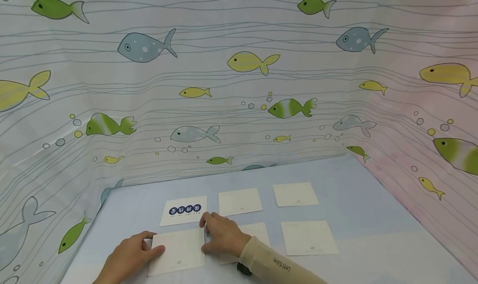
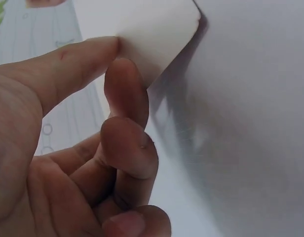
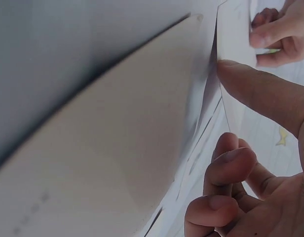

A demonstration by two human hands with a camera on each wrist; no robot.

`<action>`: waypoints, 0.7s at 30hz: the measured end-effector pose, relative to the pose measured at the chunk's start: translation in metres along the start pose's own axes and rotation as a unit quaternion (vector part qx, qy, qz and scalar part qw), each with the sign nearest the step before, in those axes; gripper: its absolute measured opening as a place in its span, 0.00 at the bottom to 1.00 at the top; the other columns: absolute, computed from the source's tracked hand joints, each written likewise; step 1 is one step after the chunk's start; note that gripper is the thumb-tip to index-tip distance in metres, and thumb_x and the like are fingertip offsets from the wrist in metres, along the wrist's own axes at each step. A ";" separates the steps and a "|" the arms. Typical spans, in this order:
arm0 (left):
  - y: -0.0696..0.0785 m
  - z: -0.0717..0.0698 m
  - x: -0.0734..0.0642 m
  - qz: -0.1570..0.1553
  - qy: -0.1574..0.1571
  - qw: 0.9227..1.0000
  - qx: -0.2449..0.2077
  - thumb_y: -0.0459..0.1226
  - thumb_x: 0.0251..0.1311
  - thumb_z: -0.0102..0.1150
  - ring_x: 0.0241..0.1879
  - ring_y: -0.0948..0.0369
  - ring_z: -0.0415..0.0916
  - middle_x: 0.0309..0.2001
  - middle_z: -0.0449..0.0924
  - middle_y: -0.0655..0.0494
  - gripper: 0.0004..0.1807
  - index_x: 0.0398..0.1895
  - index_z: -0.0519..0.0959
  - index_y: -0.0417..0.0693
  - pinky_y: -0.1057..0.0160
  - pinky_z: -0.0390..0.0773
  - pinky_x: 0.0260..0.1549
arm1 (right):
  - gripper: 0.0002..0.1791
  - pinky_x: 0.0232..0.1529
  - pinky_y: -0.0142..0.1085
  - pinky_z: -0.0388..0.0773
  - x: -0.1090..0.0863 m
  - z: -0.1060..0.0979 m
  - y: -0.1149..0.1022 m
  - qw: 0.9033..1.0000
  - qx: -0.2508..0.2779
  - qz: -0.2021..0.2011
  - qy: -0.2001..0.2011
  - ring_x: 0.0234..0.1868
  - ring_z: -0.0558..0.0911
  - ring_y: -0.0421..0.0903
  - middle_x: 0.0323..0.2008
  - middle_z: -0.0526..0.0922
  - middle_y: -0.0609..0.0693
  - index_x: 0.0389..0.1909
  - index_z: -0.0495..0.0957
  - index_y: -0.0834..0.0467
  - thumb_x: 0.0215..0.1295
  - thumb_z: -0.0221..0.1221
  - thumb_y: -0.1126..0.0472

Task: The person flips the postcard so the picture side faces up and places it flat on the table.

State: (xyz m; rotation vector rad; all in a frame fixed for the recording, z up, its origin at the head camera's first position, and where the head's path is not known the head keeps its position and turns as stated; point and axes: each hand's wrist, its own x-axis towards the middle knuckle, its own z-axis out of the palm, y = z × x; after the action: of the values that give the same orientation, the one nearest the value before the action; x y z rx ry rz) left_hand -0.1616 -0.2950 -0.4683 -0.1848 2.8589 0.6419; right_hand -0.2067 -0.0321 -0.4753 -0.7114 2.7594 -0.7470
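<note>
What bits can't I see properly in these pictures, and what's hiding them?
- Head view: the underside of the card in the left hand, hidden by its upper side.
- Head view: much of the lower middle card, behind the right hand and sleeve.
- Head view: what the black thing is, mostly under the sleeve.
- Right wrist view: small marks, too blurred.
- Left wrist view: the card's far end, cut off by the top edge.

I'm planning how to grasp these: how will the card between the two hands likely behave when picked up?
The card is probably fairly stiff, as it looks flat between the left hand and right hand. Its thin edge suggests it is light. Being flat and rectangular, it seems unlikely to roll.
</note>
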 end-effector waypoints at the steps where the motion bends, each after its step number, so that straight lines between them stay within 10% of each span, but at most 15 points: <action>1: -0.001 0.000 0.000 -0.001 0.001 1.000 -0.005 0.62 0.50 0.72 0.29 0.60 0.73 0.25 0.78 0.60 0.42 0.55 0.78 0.36 0.53 0.75 0.30 | 0.30 0.34 0.33 0.70 0.000 0.000 0.000 1.000 0.002 -0.001 0.000 0.29 0.71 0.36 0.30 0.71 0.37 0.48 0.74 0.45 0.47 0.80 0.52; 12: -0.003 0.004 0.000 -0.016 0.014 0.999 -0.027 0.63 0.49 0.72 0.28 0.61 0.73 0.24 0.77 0.60 0.43 0.54 0.77 0.36 0.55 0.75 0.29 | 0.27 0.30 0.34 0.70 -0.003 0.002 0.006 0.994 0.102 0.035 -0.007 0.24 0.74 0.37 0.25 0.76 0.36 0.57 0.75 0.50 0.58 0.73 0.50; 21: -0.002 0.004 -0.003 -0.015 0.022 0.999 -0.029 0.63 0.49 0.72 0.28 0.61 0.72 0.24 0.77 0.60 0.43 0.54 0.77 0.36 0.56 0.74 0.29 | 0.14 0.32 0.35 0.72 -0.006 -0.002 0.008 0.974 0.215 0.074 0.002 0.25 0.76 0.39 0.18 0.81 0.39 0.44 0.86 0.57 0.62 0.67 0.53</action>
State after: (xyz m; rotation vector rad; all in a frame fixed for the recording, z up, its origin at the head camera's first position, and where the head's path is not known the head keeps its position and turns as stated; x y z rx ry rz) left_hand -0.1577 -0.2949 -0.4719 -0.2546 2.8756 0.7245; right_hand -0.2053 -0.0228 -0.4775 -0.4089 2.4856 -1.2521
